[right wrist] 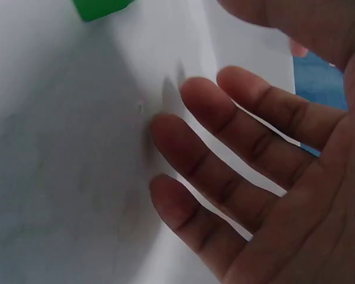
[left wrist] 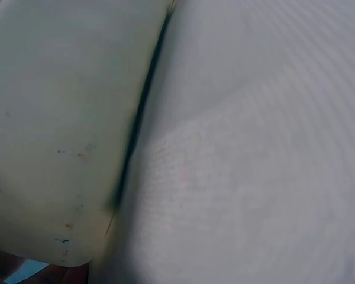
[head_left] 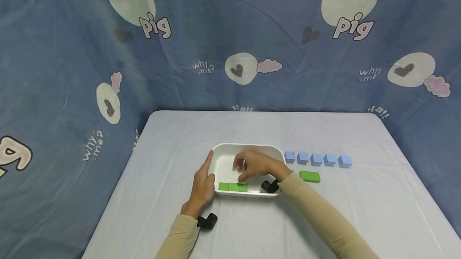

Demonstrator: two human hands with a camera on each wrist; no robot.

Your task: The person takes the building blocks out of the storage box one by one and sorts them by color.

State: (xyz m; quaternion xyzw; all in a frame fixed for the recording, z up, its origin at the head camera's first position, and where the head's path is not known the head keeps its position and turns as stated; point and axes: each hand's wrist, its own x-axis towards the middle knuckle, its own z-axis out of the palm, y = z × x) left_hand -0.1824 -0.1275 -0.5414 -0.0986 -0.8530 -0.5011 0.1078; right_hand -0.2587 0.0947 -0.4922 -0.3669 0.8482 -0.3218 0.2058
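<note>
As left hand, index straight, touches tray, right hand loosely spread, white tabletop; blue printed backdrop.

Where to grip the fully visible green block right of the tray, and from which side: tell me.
Likely best pinched mid-length, across its long front and back sides, from above: the green block lies flat, longer left to right, with a gap before the blue blocks behind.

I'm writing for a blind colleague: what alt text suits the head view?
A person's right hand is inside a white tray containing three green blocks; the left hand touches the tray's left side. Right of the tray, five blue blocks sit in a row on the white table, with a long green block nearer the person.
</note>
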